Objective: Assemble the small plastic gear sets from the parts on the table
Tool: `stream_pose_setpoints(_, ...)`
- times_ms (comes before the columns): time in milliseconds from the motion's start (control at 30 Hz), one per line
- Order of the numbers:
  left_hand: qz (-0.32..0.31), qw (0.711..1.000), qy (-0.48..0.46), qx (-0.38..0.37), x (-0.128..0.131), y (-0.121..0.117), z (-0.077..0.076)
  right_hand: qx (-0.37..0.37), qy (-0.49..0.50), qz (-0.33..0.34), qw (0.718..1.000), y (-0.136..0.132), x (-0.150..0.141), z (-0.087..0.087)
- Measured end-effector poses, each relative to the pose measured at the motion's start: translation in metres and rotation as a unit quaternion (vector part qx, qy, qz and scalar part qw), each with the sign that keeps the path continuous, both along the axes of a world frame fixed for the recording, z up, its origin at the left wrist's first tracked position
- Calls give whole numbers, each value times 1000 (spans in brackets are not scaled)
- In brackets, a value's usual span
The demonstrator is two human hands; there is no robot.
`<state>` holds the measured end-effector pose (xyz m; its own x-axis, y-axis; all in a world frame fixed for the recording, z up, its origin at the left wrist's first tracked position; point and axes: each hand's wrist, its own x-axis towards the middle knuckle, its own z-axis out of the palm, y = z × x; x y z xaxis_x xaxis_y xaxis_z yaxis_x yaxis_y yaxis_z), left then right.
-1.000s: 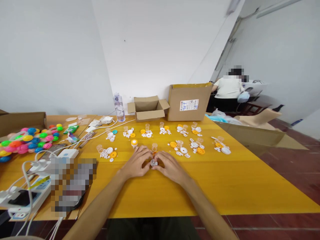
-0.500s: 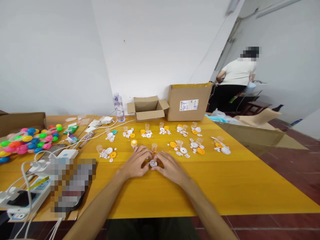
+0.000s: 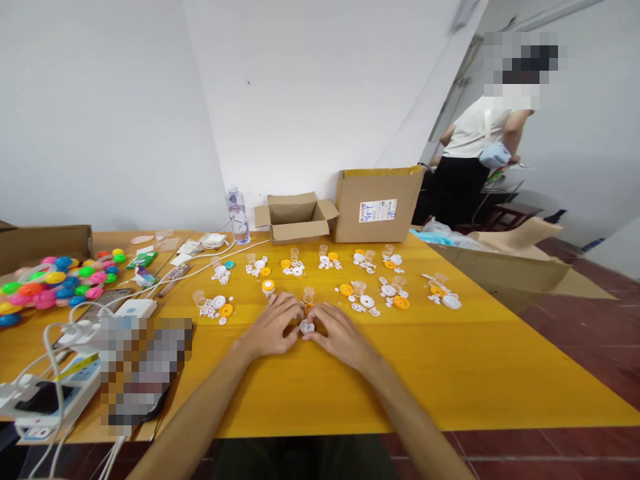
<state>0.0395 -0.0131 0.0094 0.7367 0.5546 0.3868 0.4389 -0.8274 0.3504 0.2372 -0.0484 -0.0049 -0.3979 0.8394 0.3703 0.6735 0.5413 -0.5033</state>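
Observation:
A small white round plastic piece (image 3: 307,327) sits between my two hands at the middle of the table. My right hand (image 3: 340,335) pinches it from the right, thumb at its near edge. From the other side my left hand (image 3: 276,325) closes on it with curled fingers; its exact contact is partly hidden. Just beyond the fingertips stands a clear plastic cup (image 3: 309,294), and a bit of an orange part (image 3: 308,309) shows under it. A yellow-and-white round piece (image 3: 269,287) stands beyond my left hand.
Several groups of cups, gears and discs, such as one with an orange disc (image 3: 227,310), spread across the table. Behind are an open carton (image 3: 300,231), a closed box (image 3: 379,207) and a bottle (image 3: 238,217). Power strips (image 3: 85,373) and colourful balls lie left. A person (image 3: 480,133) stands right.
My hands and the white piece stay almost where they were. In the background, the person has straightened somewhat and shifted right, with a light blue item showing more at their side.

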Motion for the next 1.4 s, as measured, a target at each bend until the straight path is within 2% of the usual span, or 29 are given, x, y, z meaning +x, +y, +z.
stream_pose_setpoints(633, -1, 1000, -3, 9, -1, 2, -2, -8, -11, 4, 1000, -1, 0, 1)
stream_pose_setpoints(1067, 51, 998, -5, 21, -4, 6, -5, -11, -1, 12, 1000, -3, -2, 1)
stream_pose_setpoints(1300, 54, 998, 5, 40, -4, 8, -9, 5, 24, 15, 1000, -3, -3, 2)
stream_pose_setpoints(1400, 54, 998, 5, 39, -5, 8, -9, 34, 43, 9, 998, -1, 1, 1)
